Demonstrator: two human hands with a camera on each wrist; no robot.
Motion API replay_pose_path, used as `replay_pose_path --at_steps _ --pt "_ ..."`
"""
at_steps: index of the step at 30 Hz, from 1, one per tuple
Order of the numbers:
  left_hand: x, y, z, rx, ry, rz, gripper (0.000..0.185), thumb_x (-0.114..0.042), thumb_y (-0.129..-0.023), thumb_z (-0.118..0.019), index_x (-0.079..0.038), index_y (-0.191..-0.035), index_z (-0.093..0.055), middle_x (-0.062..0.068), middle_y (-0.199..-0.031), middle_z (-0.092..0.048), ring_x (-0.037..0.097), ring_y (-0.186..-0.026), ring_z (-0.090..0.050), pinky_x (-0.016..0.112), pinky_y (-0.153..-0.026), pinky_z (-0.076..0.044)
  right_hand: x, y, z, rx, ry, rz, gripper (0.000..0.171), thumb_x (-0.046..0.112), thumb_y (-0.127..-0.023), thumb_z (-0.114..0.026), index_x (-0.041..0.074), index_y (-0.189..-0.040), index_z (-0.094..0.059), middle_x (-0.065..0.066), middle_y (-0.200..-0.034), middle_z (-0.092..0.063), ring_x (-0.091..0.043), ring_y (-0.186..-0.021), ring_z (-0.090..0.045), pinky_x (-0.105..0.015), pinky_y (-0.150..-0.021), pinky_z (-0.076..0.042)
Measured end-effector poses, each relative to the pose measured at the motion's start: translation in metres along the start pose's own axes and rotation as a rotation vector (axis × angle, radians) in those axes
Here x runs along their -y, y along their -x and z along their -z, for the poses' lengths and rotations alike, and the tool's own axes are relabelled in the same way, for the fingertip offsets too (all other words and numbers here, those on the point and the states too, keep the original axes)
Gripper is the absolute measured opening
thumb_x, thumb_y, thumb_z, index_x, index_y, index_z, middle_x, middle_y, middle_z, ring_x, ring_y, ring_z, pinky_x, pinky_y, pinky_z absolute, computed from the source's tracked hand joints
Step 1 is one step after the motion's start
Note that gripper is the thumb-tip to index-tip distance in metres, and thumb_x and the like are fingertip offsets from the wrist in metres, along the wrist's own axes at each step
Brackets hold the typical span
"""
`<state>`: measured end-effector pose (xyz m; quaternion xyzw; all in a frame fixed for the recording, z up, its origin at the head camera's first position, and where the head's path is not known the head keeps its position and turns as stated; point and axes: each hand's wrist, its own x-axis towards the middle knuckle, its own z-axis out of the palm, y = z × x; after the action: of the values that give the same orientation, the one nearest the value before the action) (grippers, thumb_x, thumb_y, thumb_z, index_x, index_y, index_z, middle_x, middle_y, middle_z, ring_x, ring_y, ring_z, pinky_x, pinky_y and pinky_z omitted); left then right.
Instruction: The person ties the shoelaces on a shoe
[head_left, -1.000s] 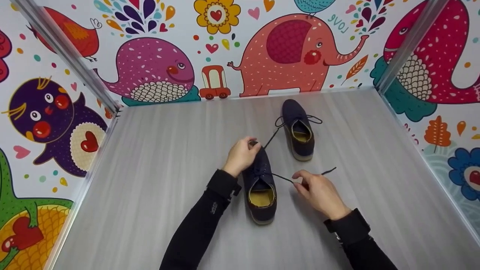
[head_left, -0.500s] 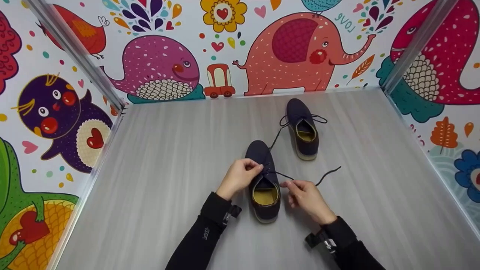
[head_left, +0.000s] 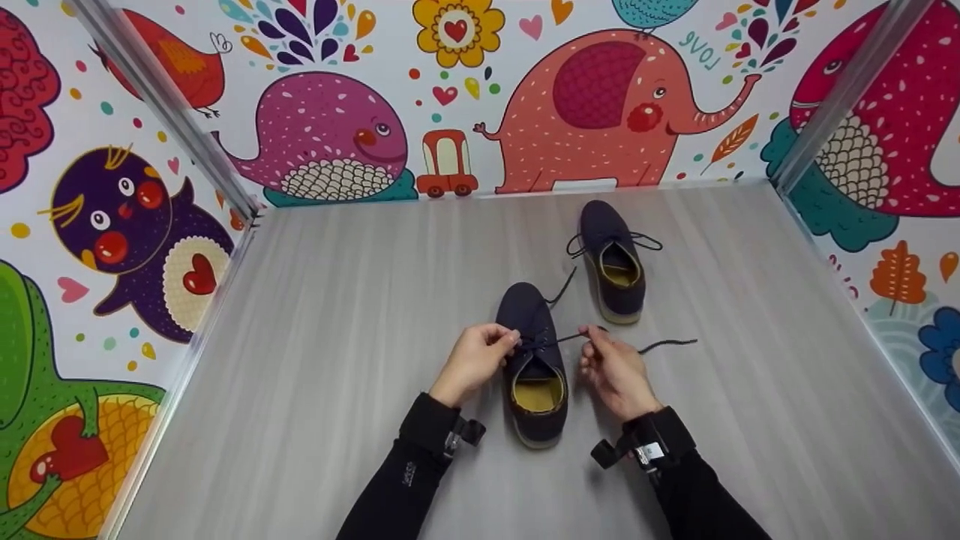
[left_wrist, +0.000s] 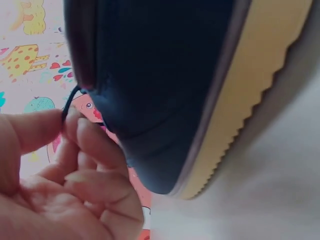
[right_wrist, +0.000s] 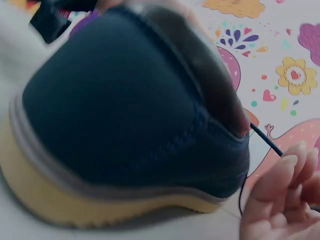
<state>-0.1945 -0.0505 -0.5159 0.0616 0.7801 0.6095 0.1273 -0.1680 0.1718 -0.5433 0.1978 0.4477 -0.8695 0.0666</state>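
A navy lace-up shoe stands on the floor between the two hands, toe pointing away, yellow insole showing. At its left side my left hand pinches a dark loop of shoelace between thumb and forefinger, close against the lacing. On the other side my right hand pinches a stretch of lace drawn out straight from the shoe, its loose end trailing right over the floor. Another lace end lies to the right of the toe.
Beyond, slightly right, stands the matching shoe, its lace tied in a bow. Grey wood-look floor spreads around both. Printed cartoon walls with metal corner posts enclose the floor at the back and sides.
My left hand has come back from the toe to the lacing and now holds lace. My right hand has shifted forward with its lace. The lace end by the toe has drawn closer to the shoe.
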Motion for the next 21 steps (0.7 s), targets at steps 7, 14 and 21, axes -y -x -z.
replay_pose_path --at_steps 7,14,21 --pt "0.006 0.006 -0.004 -0.041 0.023 0.01 0.019 -0.017 -0.099 -0.063 -0.003 -0.089 -0.069 0.0 -0.077 -0.059 0.012 -0.066 -0.054 0.024 -0.058 -0.043 0.0 0.013 0.005 -0.091 0.073 0.115 0.02 0.013 -0.106 -0.047 -0.001 -0.103 -0.061 -0.001 -0.068 -0.053 -0.012 -0.058 -0.053 -0.022 -0.053 -0.044" --pt "0.005 0.01 -0.005 -0.054 -0.029 -0.017 0.019 -0.021 -0.098 -0.064 -0.005 -0.089 -0.07 -0.001 -0.075 -0.06 0.012 -0.066 -0.054 0.025 -0.059 -0.044 0.02 0.015 0.011 -0.086 0.107 0.207 0.022 0.018 -0.107 -0.046 0.003 -0.104 -0.061 -0.001 -0.07 -0.055 -0.012 -0.062 -0.056 -0.021 -0.056 -0.047" --pt "0.004 0.01 -0.008 -0.042 -0.123 -0.071 0.021 -0.023 -0.099 -0.062 -0.007 -0.087 -0.068 -0.003 -0.071 -0.057 0.011 -0.064 -0.053 0.026 -0.06 -0.043 0.06 0.007 -0.023 -0.027 0.476 0.534 0.03 0.02 -0.104 -0.053 -0.009 -0.105 -0.061 -0.01 -0.074 -0.059 -0.016 -0.061 -0.061 -0.028 -0.058 -0.055"
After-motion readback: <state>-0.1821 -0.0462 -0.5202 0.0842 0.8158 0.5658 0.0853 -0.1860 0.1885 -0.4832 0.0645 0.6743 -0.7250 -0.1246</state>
